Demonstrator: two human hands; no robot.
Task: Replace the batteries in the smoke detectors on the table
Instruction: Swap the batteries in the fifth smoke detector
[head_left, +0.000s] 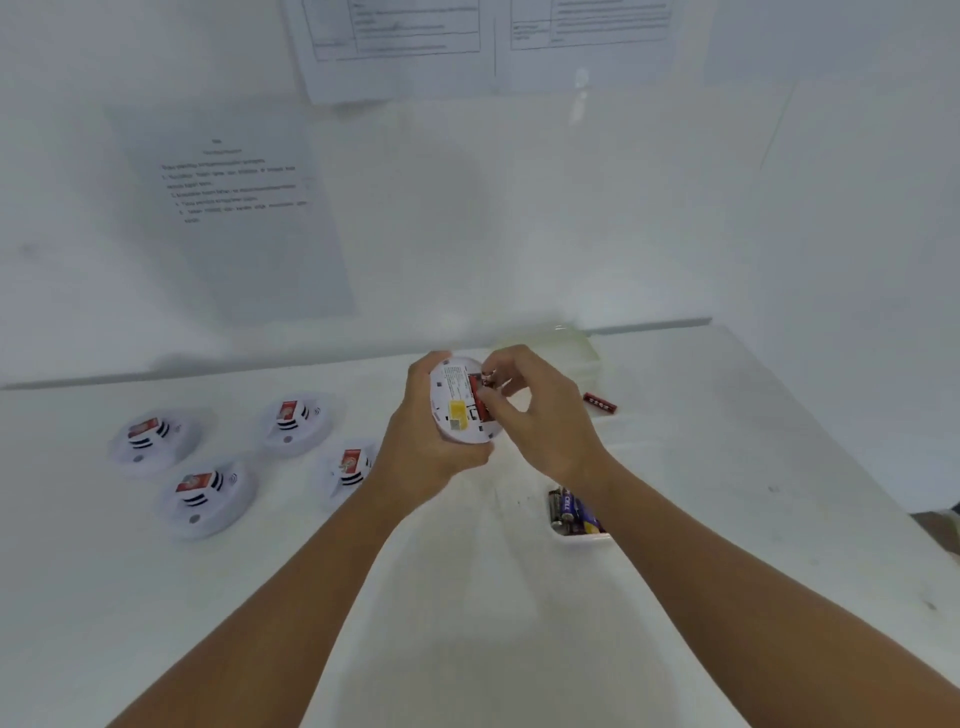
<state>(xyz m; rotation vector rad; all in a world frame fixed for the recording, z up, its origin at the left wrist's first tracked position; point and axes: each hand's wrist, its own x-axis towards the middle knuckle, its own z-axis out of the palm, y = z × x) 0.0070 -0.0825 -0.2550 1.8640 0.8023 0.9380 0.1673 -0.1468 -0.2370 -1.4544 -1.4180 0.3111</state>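
Two bare forearms rise from the bottom edge to frame centre. Left hand (434, 441) grips a white smoke detector (460, 402) by its rim, back face up, held above the table (727, 467). Right hand (535, 410) has fingertips pinched at a red battery (477, 397) in the open compartment; whether it is going in or coming out, cannot tell.

Handling, as judged: detector is light, rigid plastic, smooth enough to slip; the rim hold suits it. Battery is small, hard and prone to roll; best taken by its sides.

Lower right of centre: white tray (582, 540) of dark-blue batteries (571, 514), partly hidden by the right forearm. A loose red battery (600, 403) lies right of the hands. Four more detectors (208, 499) sit at left, face up; the nearest one is partly covered by the left wrist. Battery contacts hidden by fingers. A pale translucent box (582, 348) behind the hands is hard to read. Wall sheets (234, 197) illegible.
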